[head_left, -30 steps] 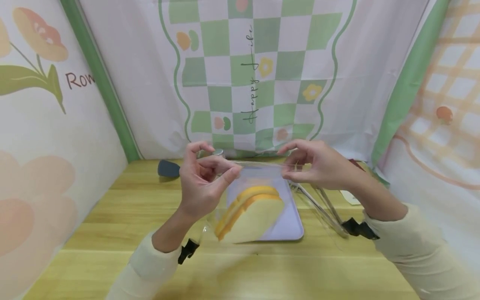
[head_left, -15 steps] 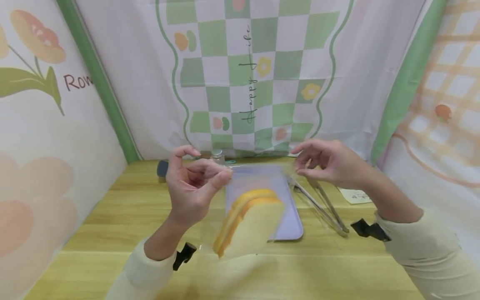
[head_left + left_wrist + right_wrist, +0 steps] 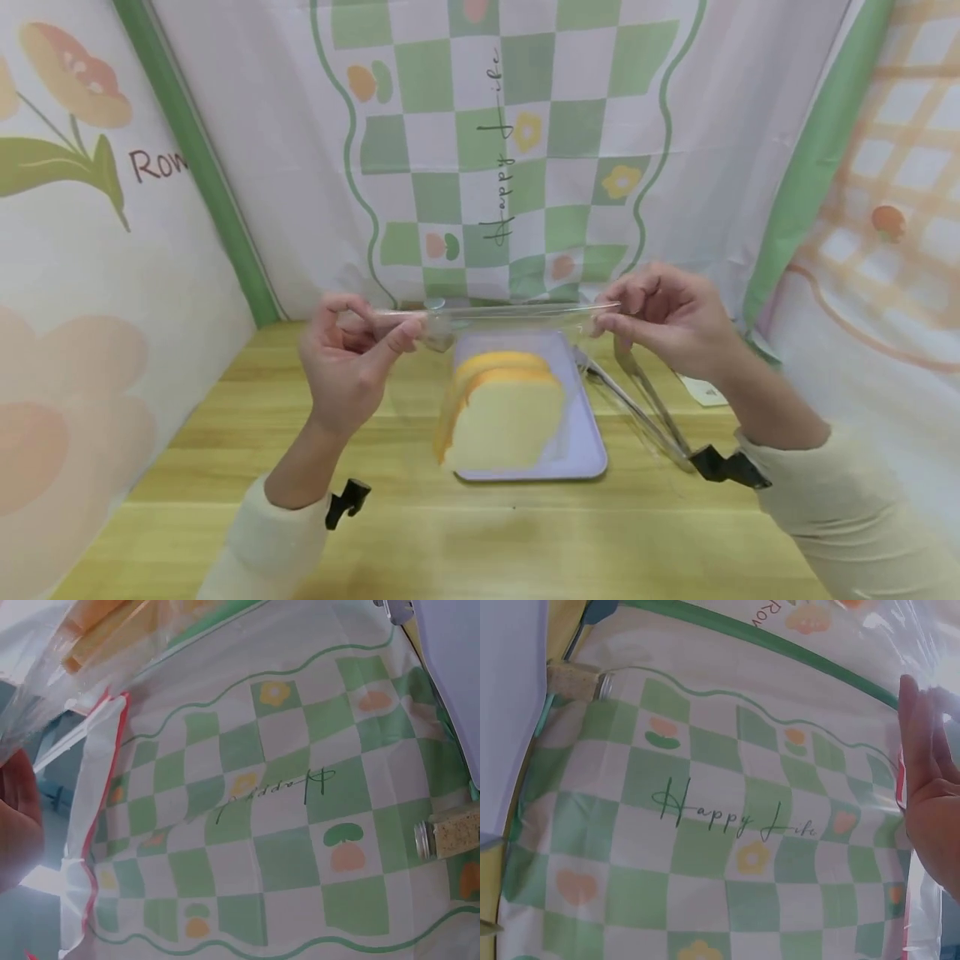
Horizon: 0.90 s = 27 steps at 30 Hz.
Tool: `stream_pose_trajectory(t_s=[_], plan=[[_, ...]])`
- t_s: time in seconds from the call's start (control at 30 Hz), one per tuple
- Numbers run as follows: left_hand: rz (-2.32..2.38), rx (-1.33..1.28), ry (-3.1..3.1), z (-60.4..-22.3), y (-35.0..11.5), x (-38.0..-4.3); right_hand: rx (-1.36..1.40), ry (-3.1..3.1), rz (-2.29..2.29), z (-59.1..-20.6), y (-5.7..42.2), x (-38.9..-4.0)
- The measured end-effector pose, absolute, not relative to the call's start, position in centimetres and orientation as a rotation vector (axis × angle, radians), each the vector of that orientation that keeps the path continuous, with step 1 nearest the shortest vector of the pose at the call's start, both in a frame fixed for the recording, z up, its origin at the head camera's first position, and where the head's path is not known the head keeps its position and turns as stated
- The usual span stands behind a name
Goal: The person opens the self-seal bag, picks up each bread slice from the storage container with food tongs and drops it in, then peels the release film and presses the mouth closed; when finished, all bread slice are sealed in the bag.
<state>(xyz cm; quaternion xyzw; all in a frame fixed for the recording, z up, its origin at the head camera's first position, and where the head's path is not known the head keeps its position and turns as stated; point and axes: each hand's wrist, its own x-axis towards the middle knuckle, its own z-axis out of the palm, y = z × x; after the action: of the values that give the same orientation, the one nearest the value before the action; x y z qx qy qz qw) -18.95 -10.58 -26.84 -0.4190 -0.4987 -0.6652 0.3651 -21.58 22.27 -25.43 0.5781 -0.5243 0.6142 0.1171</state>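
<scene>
Slices of bread (image 3: 510,421) hang inside a clear plastic bag (image 3: 517,313), in front of a lavender tray (image 3: 583,442) in the head view. At the bag's upper left corner, my left hand (image 3: 347,362) pinches the edge between thumb and fingers. My right hand (image 3: 671,323) pinches the opposite corner, so the top edge is stretched nearly straight between them. In the left wrist view, the bread (image 3: 112,630) shows through the plastic above my left hand (image 3: 16,825). Shiny plastic (image 3: 889,634) rises beside my right hand (image 3: 937,776) in the right wrist view.
Metal tongs (image 3: 637,404) lie on the wooden table (image 3: 300,517) right of the tray. A small glass jar (image 3: 454,832) with a metal lid stands at the back by the checkered cloth (image 3: 292,810). A small paper card (image 3: 703,390) lies at the right.
My left hand has shifted left and the hands are farther apart. The bag's top edge has straightened, and the bread has swung from a tilt to nearly level.
</scene>
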Motion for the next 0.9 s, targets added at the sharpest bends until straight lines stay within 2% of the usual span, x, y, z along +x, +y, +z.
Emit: stream_pose_trajectory(t_s=[0.13, 0.4, 0.63, 0.9], plan=[[-1.725, -1.038, -1.258, -27.1, -11.2, -19.8, 1.655, -1.463, 1.786, -26.0, 21.0, -22.0], [-1.634, -1.327, -1.227, -27.7, -13.1, -21.9, 1.235, -1.739, 1.491, -26.9, 19.0, -22.4], [-1.491, -1.19, -1.511, -28.8, -15.0, -22.2, 1.157, -1.856, 1.525, -28.0, 17.7, -22.8], [-1.383, -1.197, -1.774, -29.8, -17.5, -22.1, 1.085, -2.037, 1.426, -28.7, 15.3, -23.4]])
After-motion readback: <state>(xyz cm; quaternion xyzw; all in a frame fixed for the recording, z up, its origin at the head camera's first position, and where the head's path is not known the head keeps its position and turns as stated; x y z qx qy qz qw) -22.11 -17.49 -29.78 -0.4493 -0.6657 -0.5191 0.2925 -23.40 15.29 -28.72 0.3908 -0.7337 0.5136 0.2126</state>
